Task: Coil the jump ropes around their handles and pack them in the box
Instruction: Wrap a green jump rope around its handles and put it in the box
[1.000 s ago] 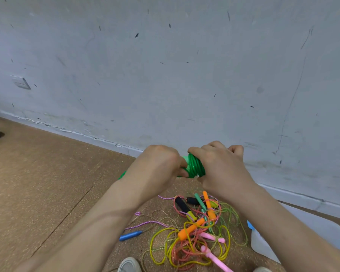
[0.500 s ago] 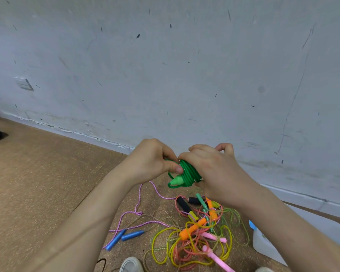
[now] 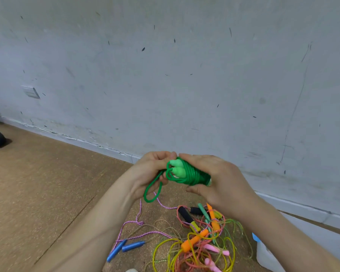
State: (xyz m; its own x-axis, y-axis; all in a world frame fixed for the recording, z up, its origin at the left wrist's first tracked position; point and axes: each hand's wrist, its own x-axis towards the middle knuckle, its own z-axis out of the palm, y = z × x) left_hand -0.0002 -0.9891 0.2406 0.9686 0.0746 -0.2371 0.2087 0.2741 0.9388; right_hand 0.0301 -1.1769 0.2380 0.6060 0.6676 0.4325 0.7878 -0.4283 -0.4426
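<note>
Progress is small: only the green rope (image 3: pixel 190 174) is nearly coiled around its handles, up in the air. The right hand (image 3: pixel 222 185) grips the bundle, and the left hand (image 3: pixel 147 173) holds the last loose loop (image 3: pixel 148 201). The other ropes (image 3: pixel 194 240) lie tangled on the floor beside the box (image 3: pixel 267 256).

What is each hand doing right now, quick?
Left hand: closed, holding the green jump rope at its handle end.
Right hand: closed, gripping the coiled part of the same rope.
</note>
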